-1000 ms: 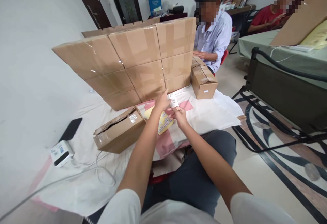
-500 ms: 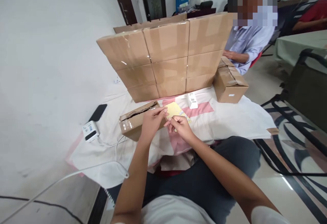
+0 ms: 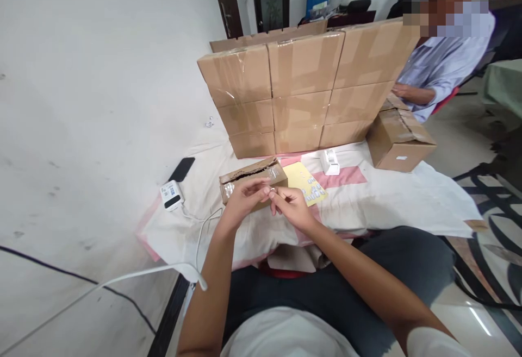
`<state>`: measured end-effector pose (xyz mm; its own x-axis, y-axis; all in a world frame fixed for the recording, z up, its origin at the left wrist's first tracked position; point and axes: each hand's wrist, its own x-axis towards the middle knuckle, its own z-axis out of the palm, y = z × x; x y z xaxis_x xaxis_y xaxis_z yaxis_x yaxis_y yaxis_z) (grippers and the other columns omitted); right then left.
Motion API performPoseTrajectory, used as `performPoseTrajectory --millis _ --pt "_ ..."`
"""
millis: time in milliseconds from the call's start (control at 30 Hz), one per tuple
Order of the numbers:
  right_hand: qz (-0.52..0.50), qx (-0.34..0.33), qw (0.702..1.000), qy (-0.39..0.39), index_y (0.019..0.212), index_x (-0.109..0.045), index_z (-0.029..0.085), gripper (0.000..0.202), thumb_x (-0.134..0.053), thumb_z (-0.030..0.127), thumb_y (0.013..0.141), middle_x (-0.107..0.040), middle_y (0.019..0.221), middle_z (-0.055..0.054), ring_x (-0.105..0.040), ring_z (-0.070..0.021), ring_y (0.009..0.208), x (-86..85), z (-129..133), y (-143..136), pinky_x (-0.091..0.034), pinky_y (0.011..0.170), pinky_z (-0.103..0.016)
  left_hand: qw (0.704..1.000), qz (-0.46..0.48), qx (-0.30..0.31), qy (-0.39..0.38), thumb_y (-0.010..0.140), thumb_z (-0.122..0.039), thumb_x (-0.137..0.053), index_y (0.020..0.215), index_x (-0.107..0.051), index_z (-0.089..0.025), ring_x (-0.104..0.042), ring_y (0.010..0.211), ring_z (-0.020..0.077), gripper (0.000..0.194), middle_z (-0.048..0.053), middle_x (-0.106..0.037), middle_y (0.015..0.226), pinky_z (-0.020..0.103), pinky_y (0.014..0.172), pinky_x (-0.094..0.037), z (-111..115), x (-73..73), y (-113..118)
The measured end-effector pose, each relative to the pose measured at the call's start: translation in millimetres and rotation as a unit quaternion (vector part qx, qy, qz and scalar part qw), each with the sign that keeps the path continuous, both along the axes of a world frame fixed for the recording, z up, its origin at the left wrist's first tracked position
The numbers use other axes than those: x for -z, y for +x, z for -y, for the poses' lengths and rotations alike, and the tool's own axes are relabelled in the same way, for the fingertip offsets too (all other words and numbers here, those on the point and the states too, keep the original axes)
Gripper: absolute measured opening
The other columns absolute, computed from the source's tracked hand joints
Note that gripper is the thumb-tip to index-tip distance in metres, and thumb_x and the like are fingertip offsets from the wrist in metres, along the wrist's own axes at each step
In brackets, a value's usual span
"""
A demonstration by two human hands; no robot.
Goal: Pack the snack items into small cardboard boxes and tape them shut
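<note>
My left hand [image 3: 246, 200] and my right hand [image 3: 292, 207] meet in front of the near cardboard box, fingertips almost touching. Both are closed in a pinch around something tiny and pale, too small to name. Just beyond my right hand lies a yellow sheet [image 3: 297, 173] with several small whitish pieces [image 3: 313, 191] on its right part. Behind my left hand sits the small cardboard box [image 3: 253, 172], its top seam torn partly apart; my hands hide some of its front.
Taped cardboard boxes [image 3: 304, 69] form a wall across the table's back. A white tape dispenser [image 3: 330, 162] stands before it, with another carton [image 3: 402, 139] at right. Left are a black phone [image 3: 181, 169], a white device [image 3: 171, 196] and its cable. A person [image 3: 452, 69] sits behind.
The view has swung left, so everything sits further right in the picture. My hands have come closer together, and more of the pieces on the yellow sheet show.
</note>
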<state>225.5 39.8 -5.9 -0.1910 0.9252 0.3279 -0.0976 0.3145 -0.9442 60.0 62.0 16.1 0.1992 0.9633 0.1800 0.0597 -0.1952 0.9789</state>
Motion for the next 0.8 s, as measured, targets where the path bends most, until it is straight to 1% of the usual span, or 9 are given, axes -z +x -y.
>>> performPoseTrajectory --millis 100,200,267,300,400,467,567,700,800 --pt "0.009 0.011 1.0 0.008 0.052 -0.037 0.025 0.062 -0.059 0.068 0.091 -0.058 0.054 -0.002 -0.057 -0.0174 0.06 4.5 -1.4 -2.5 -0.051 0.072 -0.034 1.0 0.011 -0.006 0.007 0.073 -0.052 -0.084 0.09 -0.081 -0.022 -0.073 0.078 0.0217 0.035 0.006 -0.079 0.085 0.034 0.071 -0.061 -0.5 -0.9 1.7" --pt "-0.009 0.001 1.0 0.014 0.052 -0.037 0.024 0.061 -0.062 0.063 0.092 -0.057 0.054 -0.001 -0.058 -0.0165 0.061 8.6 -3.5 -4.8 -0.052 0.074 -0.033 0.999 0.021 -0.027 0.025 0.074 -0.049 -0.083 0.079 -0.08 -0.022 -0.071 0.074 0.0201 0.028 0.006 -0.078 0.083 0.033 0.068 -0.06 2.7 0.5 2.9" --pt "-0.014 -0.017 1.0 -0.019 0.052 -0.04 0.024 0.058 -0.067 0.061 0.088 -0.058 0.053 0.0 -0.059 -0.0152 0.058 11.4 -5.6 -6.4 -0.05 0.067 -0.029 0.997 0.03 -0.054 0.045 0.076 -0.046 -0.082 0.077 -0.078 -0.022 -0.071 0.077 0.0203 0.024 0.006 -0.077 0.084 0.033 0.072 -0.059 7.1 2.7 1.1" --pt "-0.011 -0.038 0.998 -0.052 0.055 -0.047 0.023 0.054 -0.069 0.061 0.086 -0.061 0.056 -0.001 -0.058 -0.0141 0.055 12.6 -6.6 -7.0 -0.047 0.06 -0.027 0.995 0.037 -0.075 0.059 0.077 -0.044 -0.081 0.076 -0.076 -0.022 -0.071 0.08 0.0207 0.023 0.005 -0.077 0.085 0.034 0.075 -0.059 9.7 4.6 -0.7" --pt "0.009 -0.103 0.982 -0.157 0.089 -0.073 0.021 0.04 -0.068 0.06 0.086 -0.072 0.068 -0.002 -0.05 -0.0102 0.044 12.9 -7.9 -7.7 -0.033 0.044 -0.024 0.98 0.07 -0.158 0.101 0.081 -0.041 -0.077 0.075 -0.071 -0.022 -0.07 0.088 0.0206 0.021 0.004 -0.074 0.083 0.035 0.086 -0.057 16.7 14.0 -7.8" --pt "0.025 -0.117 0.975 -0.188 0.111 -0.075 0.019 0.044 -0.067 0.056 0.087 -0.073 0.068 -0.002 -0.044 -0.0082 0.04 8.9 -7.4 -7.8 -0.03 0.042 -0.023 0.965 0.095 -0.211 0.12 0.084 -0.039 -0.074 0.077 -0.07 -0.021 -0.069 0.088 0.0192 0.019 0.003 -0.072 0.082 0.034 0.087 -0.056 19.6 21.8 -12.9" --pt "0.034 -0.132 0.966 -0.217 0.112 -0.076 0.016 0.044 -0.067 0.052 0.087 -0.071 0.064 -0.002 -0.041 -0.0073 0.039 0.7 -7.4 -8.7 -0.029 0.041 -0.023 0.942 0.135 -0.271 0.142 0.089 -0.039 -0.069 0.08 -0.067 -0.021 -0.066 0.082 0.0162 0.02 0.002 -0.069 0.081 0.031 0.083 -0.055 20.6 27.3 -22.3" --pt "0.023 -0.079 0.965 -0.247 0.102 -0.071 0.013 0.041 -0.069 0.05 0.084 -0.071 0.064 -0.004 -0.039 -0.0072 0.039 1.8 -13.1 -8.9 -0.025 0.04 -0.023 0.907 0.184 -0.33 0.187 0.092 -0.041 -0.067 0.085 -0.064 -0.022 -0.061 0.076 0.0116 0.02 0.0 -0.066 0.087 0.028 0.08 -0.052 17.7 13.5 -43.8" --pt "0.036 -0.045 0.971 -0.231 0.11 -0.066 0.012 0.045 -0.069 0.049 0.084 -0.071 0.065 -0.003 -0.04 -0.0075 0.042 9.3 -17.6 -5.4 -0.029 0.043 -0.023 0.929 0.134 -0.302 0.167 0.089 -0.039 -0.073 0.087 -0.069 -0.021 -0.062 0.078 0.0119 0.019 0.002 -0.07 0.093 0.027 0.079 -0.051 11.8 0.9 -62.4"
